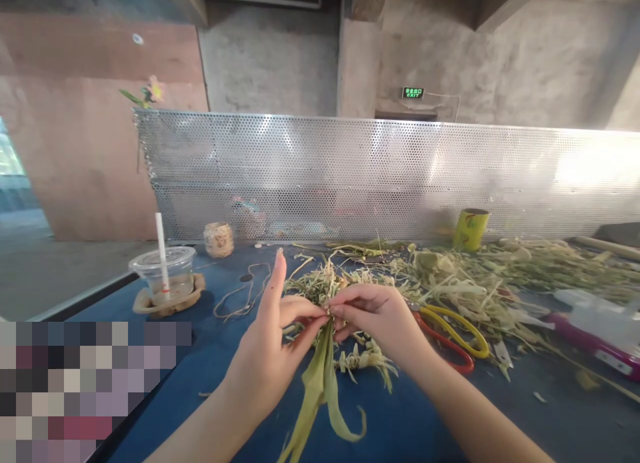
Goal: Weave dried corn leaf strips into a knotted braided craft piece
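Observation:
Both hands meet over a bundle of dried plant leaves [320, 376] in the middle of the table. My left hand [277, 330] pinches the bundle's upper end between thumb and a finger, with the index finger pointing up. From the other side my right hand [370, 310] closes thumb and fingers on the same spot. Long green-yellow strips hang down from the pinch toward me. Just below my right hand lies a small braided piece of dried leaf [360, 362]. The exact knot or tip between the fingertips is hidden.
Scissors with red and yellow handles [470, 333] lie right of my right hand. Beyond spreads a heap of dried leaves [450, 283]. A clear cup with a straw [165, 276], loose string [240, 303], a woven jar [219, 240], a yellow can [471, 230] and a purple-based container [595, 340] surround it.

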